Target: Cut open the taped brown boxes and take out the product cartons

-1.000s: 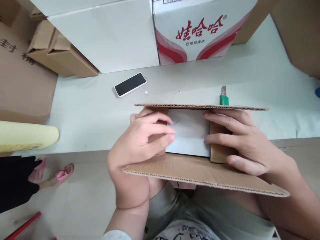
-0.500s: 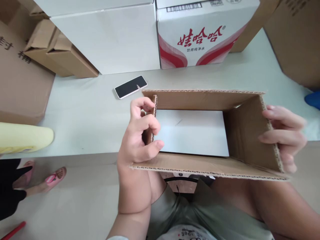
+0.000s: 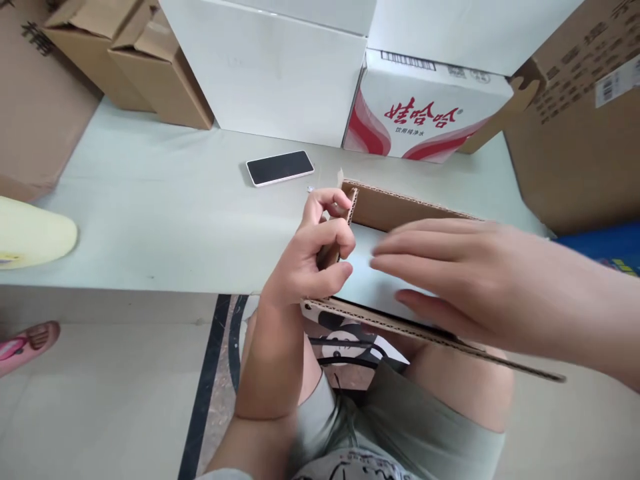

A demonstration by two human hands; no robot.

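An open-topped cardboard box stands tilted at the table's front edge, partly over my lap. My left hand grips its left end wall, fingers curled over the cut edge. Inside lies a flat white box, with a dark line along its near edge. Above it, my right hand is stretched out with fingers extended, slightly blurred, and holds nothing that I can see. It covers the right part of the carton. Whether its fingertips touch the white box I cannot tell.
A smartphone lies on the pale table behind the carton. White cartons, one with red print, and brown cartons line the back. A pale yellow object sits at left. Someone's sandalled foot shows below.
My right hand has let go of the carton's right end wall and moved left over the opening. My left hand keeps its grip. The view has shifted, and the carton sits more slanted.
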